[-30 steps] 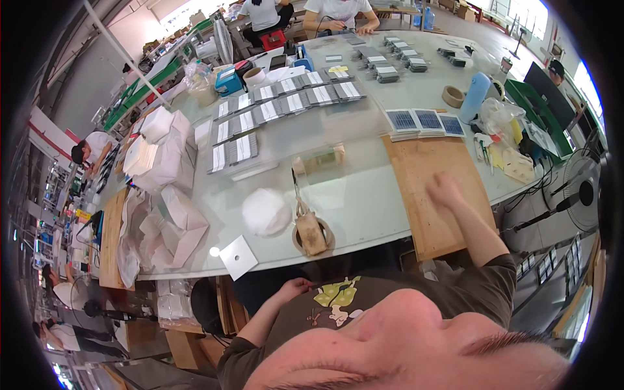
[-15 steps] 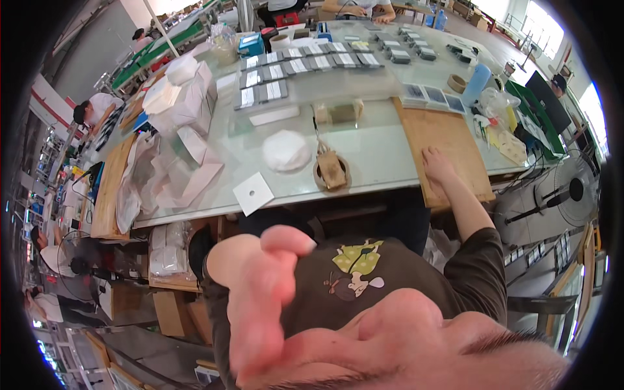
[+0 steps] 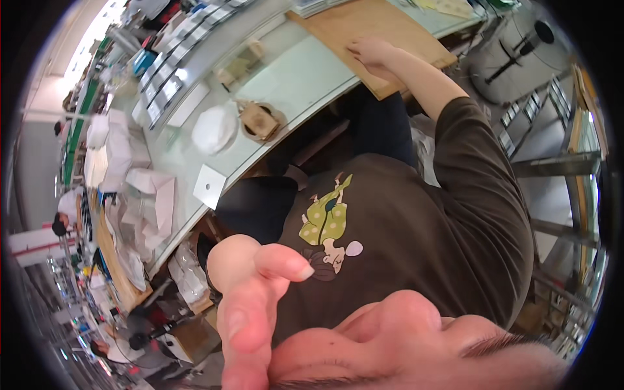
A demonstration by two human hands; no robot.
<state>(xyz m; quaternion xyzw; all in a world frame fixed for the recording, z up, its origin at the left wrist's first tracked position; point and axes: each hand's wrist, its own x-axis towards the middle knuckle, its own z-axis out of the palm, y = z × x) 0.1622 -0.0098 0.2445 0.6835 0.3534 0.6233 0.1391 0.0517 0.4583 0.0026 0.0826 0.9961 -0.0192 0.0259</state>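
My left hand (image 3: 250, 292) is raised close to the camera at the lower left. Its thumb stands apart from the other fingers, whose tips are partly out of sight, and nothing shows in its grasp. Farther off, my right hand (image 3: 374, 52) rests on a brown wooden board (image 3: 344, 29) at the bench's near edge, fingers lying loosely on the surface. To the left of the board are a brown block in a round holder (image 3: 260, 123), a round white pad (image 3: 214, 130) and a white square sheet with a small hole (image 3: 209, 186).
The glass-topped bench (image 3: 305, 71) slants across the view. Rows of dark flat pieces (image 3: 162, 84) lie at its far side, with white boxes (image 3: 120, 140) at the left. A standing fan (image 3: 520, 55) is at the far right. Other people sit along the left.
My view has tilted, so the bench now slopes up to the right. My left hand stays raised near the camera, its thumb slightly lower. My right hand remains on the wooden board.
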